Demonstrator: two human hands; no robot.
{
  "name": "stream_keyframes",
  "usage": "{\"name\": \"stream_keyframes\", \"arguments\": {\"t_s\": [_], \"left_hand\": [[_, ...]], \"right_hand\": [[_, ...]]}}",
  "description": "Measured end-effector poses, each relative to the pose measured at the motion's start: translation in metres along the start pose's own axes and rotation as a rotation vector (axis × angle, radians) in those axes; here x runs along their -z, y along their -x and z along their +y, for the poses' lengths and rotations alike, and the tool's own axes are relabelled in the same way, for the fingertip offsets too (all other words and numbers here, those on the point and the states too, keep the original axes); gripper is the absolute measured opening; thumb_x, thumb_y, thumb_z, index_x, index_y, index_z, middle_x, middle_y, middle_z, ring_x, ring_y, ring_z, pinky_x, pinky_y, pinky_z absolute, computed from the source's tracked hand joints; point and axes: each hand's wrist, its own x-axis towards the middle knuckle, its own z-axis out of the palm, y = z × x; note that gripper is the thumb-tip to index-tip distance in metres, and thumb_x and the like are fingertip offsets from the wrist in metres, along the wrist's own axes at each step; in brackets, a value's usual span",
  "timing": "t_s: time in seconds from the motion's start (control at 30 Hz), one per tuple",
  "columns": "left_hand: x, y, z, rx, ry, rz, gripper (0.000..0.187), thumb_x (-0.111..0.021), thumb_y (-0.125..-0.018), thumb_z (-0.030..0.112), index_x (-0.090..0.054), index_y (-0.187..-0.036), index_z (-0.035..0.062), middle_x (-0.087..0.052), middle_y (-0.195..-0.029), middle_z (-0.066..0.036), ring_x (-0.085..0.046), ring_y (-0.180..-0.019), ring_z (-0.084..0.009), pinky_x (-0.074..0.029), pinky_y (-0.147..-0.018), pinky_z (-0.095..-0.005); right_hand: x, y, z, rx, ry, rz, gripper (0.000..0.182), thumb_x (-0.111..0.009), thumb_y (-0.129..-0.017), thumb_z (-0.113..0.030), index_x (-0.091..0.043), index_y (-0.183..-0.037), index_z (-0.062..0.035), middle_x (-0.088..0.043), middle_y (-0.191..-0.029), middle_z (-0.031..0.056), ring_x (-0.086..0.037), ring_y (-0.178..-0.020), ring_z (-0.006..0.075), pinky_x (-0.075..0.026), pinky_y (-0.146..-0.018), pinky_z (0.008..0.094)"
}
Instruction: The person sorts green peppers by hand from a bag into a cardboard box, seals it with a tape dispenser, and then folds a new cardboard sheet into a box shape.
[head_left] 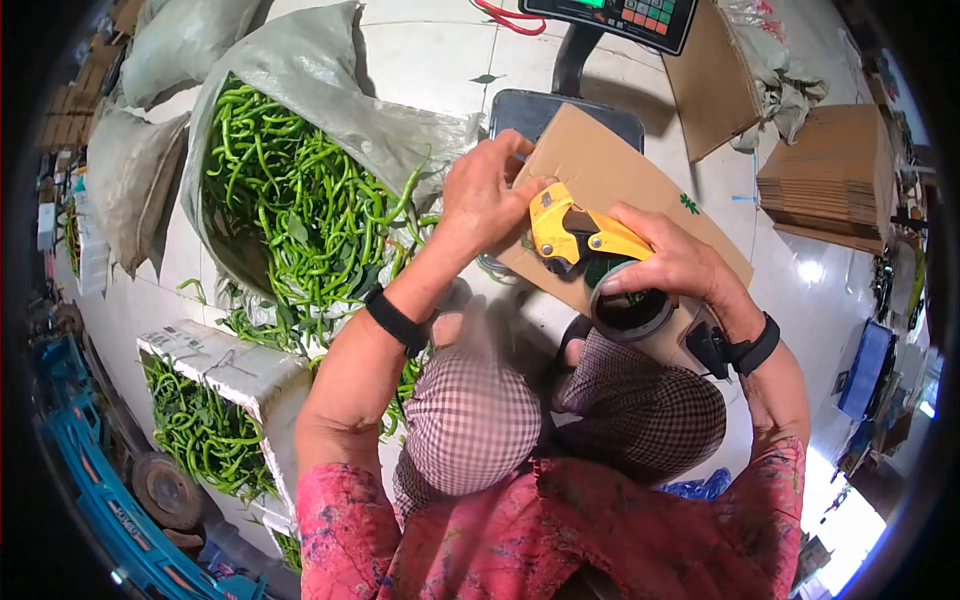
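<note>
A brown cardboard box (600,150) lies at a slant in front of my knees, a small green print near its right edge. My left hand (484,196) grips the box's left edge, its thumb close to the front end of a yellow tape dispenser (625,238). Closed around that dispenser is my right hand (682,262), with the thumb over the dark round tape roll (630,310). The dispenser sits over the box's face, and its dark cutter end points toward my left hand.
A large open sack (300,60) spills green chili peppers (300,200) at the left. Below it stands a white foam box (230,360) of peppers. A digital scale (640,20) stands beyond the cardboard box. Flattened cartons (830,180) are stacked at the right.
</note>
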Motion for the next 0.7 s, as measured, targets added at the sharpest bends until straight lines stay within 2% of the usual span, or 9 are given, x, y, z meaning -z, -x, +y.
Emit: {"name": "stream_keyframes", "arguments": {"t_s": [0.07, 0.2, 0.3, 0.5, 0.53, 0.57, 0.6, 0.67, 0.7], "left_hand": [[0.005, -0.003, 0.002, 0.067, -0.046, -0.043, 0.048, -0.08, -0.075, 0.032, -0.064, -0.11, 0.0045, -0.069, -0.085, -0.014, -0.066, -0.075, -0.0199, -0.052, -0.066, -0.0337], [-0.001, -0.01, -0.007, 0.119, 0.058, -0.132, 0.055, -0.08, -0.075, 0.033, -0.063, -0.119, 0.0043, -0.069, -0.094, -0.017, -0.067, -0.084, -0.0224, -0.053, -0.072, -0.0355], [-0.011, -0.016, -0.016, -0.029, 0.148, -0.106, 0.062, -0.078, -0.076, 0.038, -0.061, -0.125, 0.0033, -0.069, -0.102, -0.018, -0.067, -0.094, -0.0247, -0.052, -0.079, -0.0369], [0.004, -0.019, -0.001, -0.031, -0.101, -0.183, 0.064, -0.073, -0.079, 0.047, -0.061, -0.124, 0.0023, -0.069, -0.105, -0.018, -0.067, -0.093, -0.0271, -0.052, -0.082, -0.0372], [0.006, -0.016, 0.002, -0.011, -0.053, -0.195, 0.06, -0.071, -0.082, 0.043, -0.061, -0.124, 0.0024, -0.069, -0.106, -0.018, -0.067, -0.092, -0.0254, -0.052, -0.082, -0.0362], [0.009, -0.013, 0.004, 0.011, -0.006, -0.208, 0.055, -0.069, -0.084, 0.04, -0.061, -0.124, 0.0024, -0.07, -0.106, -0.018, -0.067, -0.091, -0.0237, -0.052, -0.082, -0.0352], [0.009, -0.009, 0.002, 0.006, -0.01, -0.202, 0.055, -0.069, -0.084, 0.04, -0.061, -0.124, 0.0024, -0.07, -0.106, -0.018, -0.067, -0.091, -0.0237, -0.052, -0.082, -0.0352], [0.005, -0.002, -0.004, 0.104, 0.503, -0.262, 0.047, -0.068, -0.085, 0.031, -0.061, -0.121, 0.001, -0.068, -0.108, -0.023, -0.068, -0.095, -0.0326, -0.053, -0.082, -0.0378], [0.003, -0.003, -0.007, 0.108, 0.504, -0.269, 0.047, -0.068, -0.085, 0.031, -0.061, -0.121, 0.001, -0.068, -0.108, -0.023, -0.068, -0.095, -0.0326, -0.053, -0.082, -0.0378]], "right_hand": [[0.0, -0.001, -0.001, -0.009, -0.028, -0.016, 0.059, -0.08, -0.071, -0.028, -0.055, -0.117, -0.0002, -0.06, -0.101, 0.0072, -0.055, -0.094, 0.0161, -0.045, -0.084, 0.0306], [0.0, -0.002, -0.005, -0.044, -0.043, -0.079, 0.054, -0.08, -0.072, -0.028, -0.055, -0.11, -0.0003, -0.054, -0.091, 0.0028, -0.051, -0.087, 0.0123, -0.044, -0.078, 0.0286], [0.0, -0.001, 0.005, -0.056, -0.081, -0.048, 0.05, -0.08, -0.071, -0.028, -0.056, -0.106, -0.0014, -0.053, -0.088, 0.0016, -0.05, -0.085, 0.0115, -0.043, -0.075, 0.0272], [0.008, -0.01, -0.003, -0.158, -0.185, -0.133, 0.064, -0.078, -0.064, -0.029, -0.055, -0.115, 0.0004, -0.055, -0.1, 0.0015, -0.05, -0.095, 0.0117, -0.042, -0.083, 0.0255], [0.006, -0.009, -0.001, -0.13, -0.241, -0.11, 0.05, -0.079, -0.068, -0.028, -0.058, -0.105, -0.0018, -0.053, -0.09, 0.0009, -0.05, -0.086, 0.0109, -0.042, -0.076, 0.0262], [0.003, -0.005, -0.004, -0.124, -0.237, -0.109, 0.05, -0.079, -0.068, -0.028, -0.058, -0.105, -0.0018, -0.053, -0.09, 0.0009, -0.05, -0.086, 0.0109, -0.042, -0.076, 0.0262], [0.0, -0.001, -0.006, -0.128, -0.292, -0.081, 0.052, -0.079, -0.068, -0.028, -0.058, -0.108, -0.0015, -0.054, -0.092, 0.0012, -0.051, -0.087, 0.0108, -0.043, -0.077, 0.0258], [-0.002, 0.003, 0.0, -0.089, -0.341, -0.03, 0.058, -0.078, -0.07, -0.026, -0.057, -0.118, -0.0007, -0.056, -0.097, 0.0021, -0.052, -0.091, 0.0107, -0.044, -0.081, 0.0254], [-0.003, 0.005, 0.005, -0.094, -0.348, -0.027, 0.058, -0.078, -0.07, -0.026, -0.057, -0.118, -0.0007, -0.056, -0.097, 0.0021, -0.052, -0.091, 0.0107, -0.044, -0.081, 0.0254]]}}
